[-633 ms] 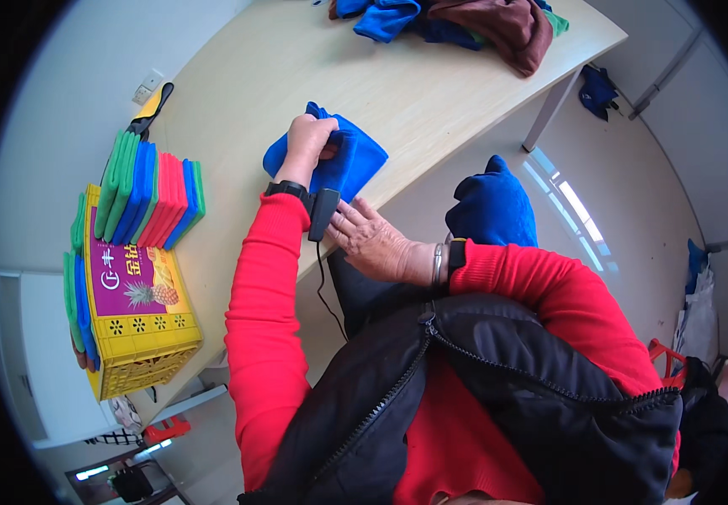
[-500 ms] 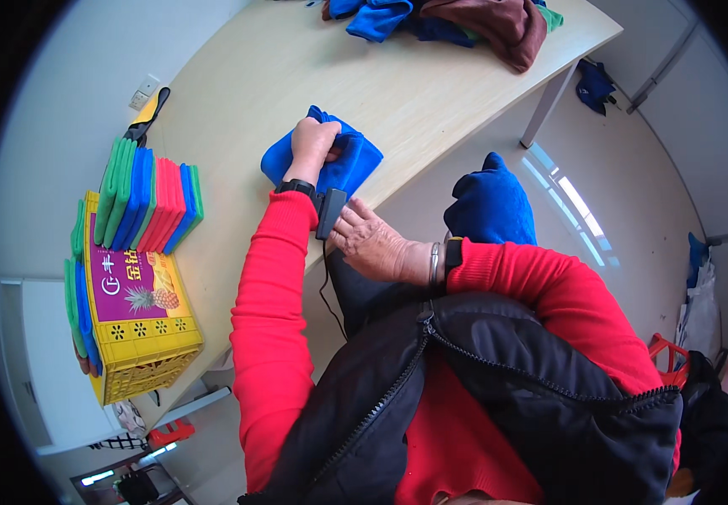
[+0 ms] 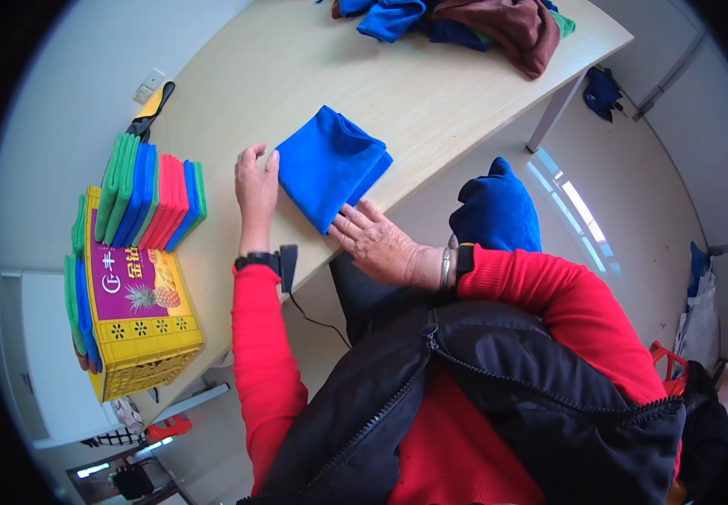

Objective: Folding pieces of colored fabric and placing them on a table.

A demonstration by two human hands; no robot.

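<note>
A folded blue cloth lies on the table in front of me, its layers showing loosely along the far right side. My left hand is at the cloth's left corner, fingers slightly bent and apart, thumb right beside the edge; whether it touches cannot be made out. At the near corner, my right hand lies flat with its fingers stretched out, fingertips on or against the cloth's lower edge. Neither hand grips anything. A dark band with a small cabled box is on my left wrist.
Folded green, blue and red cloths stand in a row at the left, by a yellow crate. Crumpled blue and brown cloths are heaped at the table's far end. Beyond the table's right edge is a blue cloth bundle.
My left hand has let go of the blue cloth and moved left to its corner. The cloth now lies flatter and spread wider. My right hand stays near the same corner.
</note>
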